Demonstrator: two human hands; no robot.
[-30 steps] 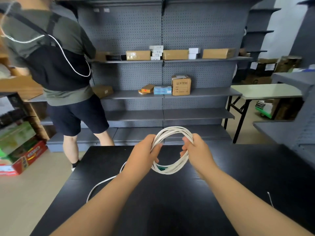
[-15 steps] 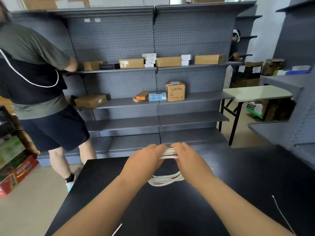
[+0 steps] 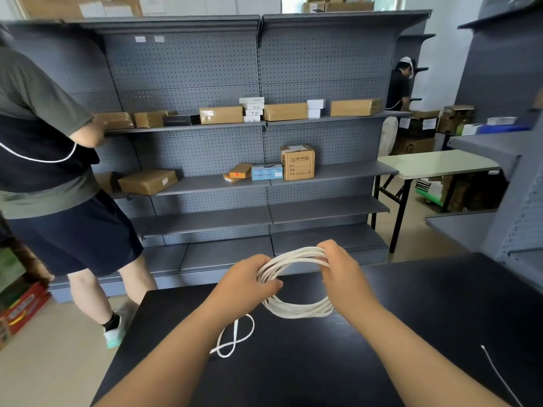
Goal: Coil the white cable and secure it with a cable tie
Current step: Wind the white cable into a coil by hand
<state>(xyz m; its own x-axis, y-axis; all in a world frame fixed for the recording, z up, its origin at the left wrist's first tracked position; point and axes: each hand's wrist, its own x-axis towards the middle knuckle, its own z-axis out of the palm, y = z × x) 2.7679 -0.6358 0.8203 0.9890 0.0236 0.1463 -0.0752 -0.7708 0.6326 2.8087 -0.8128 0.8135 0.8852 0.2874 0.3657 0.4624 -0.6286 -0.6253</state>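
The white cable (image 3: 296,309) is wound into a coil of several loops, held upright above the black table (image 3: 440,304). My left hand (image 3: 245,282) grips the coil's left side and my right hand (image 3: 340,273) grips its upper right side. The cable's loose tail (image 3: 235,337) lies on the table under my left forearm in a small figure-eight loop. A thin white cable tie (image 3: 499,374) lies on the table at the far right, apart from both hands.
A person in a grey shirt and dark shorts (image 3: 58,201) stands left of the table at the grey shelves (image 3: 264,183), which hold cardboard boxes. A white folding table (image 3: 435,163) stands at the right. Another person (image 3: 399,83) is at the back right.
The coil was squeezed flat between my hands half a second ago and now stands open as a round ring. The loose tail has been drawn onto the table into a small loop.
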